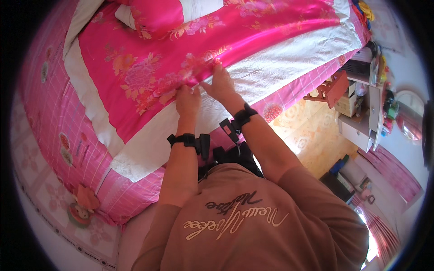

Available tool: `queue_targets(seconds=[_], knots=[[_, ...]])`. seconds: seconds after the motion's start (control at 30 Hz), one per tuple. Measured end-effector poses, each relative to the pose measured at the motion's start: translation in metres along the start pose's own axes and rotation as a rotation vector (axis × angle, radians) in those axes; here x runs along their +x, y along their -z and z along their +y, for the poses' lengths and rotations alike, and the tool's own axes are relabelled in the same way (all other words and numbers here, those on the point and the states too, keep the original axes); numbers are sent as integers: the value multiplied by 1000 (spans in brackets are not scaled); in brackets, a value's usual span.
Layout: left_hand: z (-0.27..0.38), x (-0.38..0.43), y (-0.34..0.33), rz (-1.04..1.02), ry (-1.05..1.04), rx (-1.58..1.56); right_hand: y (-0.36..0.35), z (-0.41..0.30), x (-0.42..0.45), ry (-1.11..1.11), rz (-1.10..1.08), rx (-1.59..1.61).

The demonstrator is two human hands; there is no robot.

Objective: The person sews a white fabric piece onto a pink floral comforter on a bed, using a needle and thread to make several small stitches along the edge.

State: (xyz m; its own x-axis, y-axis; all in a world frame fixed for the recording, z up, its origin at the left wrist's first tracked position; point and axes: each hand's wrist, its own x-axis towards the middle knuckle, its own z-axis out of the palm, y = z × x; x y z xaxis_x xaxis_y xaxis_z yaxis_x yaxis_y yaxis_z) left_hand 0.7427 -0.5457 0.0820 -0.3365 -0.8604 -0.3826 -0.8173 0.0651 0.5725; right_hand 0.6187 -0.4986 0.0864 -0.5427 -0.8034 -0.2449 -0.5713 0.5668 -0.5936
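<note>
A quilt (142, 101) with a bright pink satin face, printed with peonies and leaves, lies spread before me. White cloth (278, 76) borders the satin along the near side and the left. At the seam between satin and border, my left hand (188, 100) pinches the fabric, fingertips together. Just right of it and slightly farther off, my right hand (222, 83) holds the same edge, its thumb spread toward the left hand. The satin is drawn up in small creases between them. My fingers hide the exact bit of cloth gripped.
Under the quilt is a bed with a pink checked sheet (81, 135). A pink-and-white pillow (157, 15) rests on the quilt. A soft doll (81, 210) sits by the tiled wall. At right stand a red wooden stool (330, 89) and an open-doored cabinet (356, 133) on patterned floor (312, 125).
</note>
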Motion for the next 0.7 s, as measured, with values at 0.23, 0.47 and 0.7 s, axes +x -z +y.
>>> queue_targets(seconds=[0.23,0.47,0.7], knots=[[4,5,2,29,30,39,-1,25,8,-120,111,158],[-6,2,-2,82,11,72,-6,10,0,-21,137,14],[2,7,-3,84,-24,54,12,45,20,-155,278,183]])
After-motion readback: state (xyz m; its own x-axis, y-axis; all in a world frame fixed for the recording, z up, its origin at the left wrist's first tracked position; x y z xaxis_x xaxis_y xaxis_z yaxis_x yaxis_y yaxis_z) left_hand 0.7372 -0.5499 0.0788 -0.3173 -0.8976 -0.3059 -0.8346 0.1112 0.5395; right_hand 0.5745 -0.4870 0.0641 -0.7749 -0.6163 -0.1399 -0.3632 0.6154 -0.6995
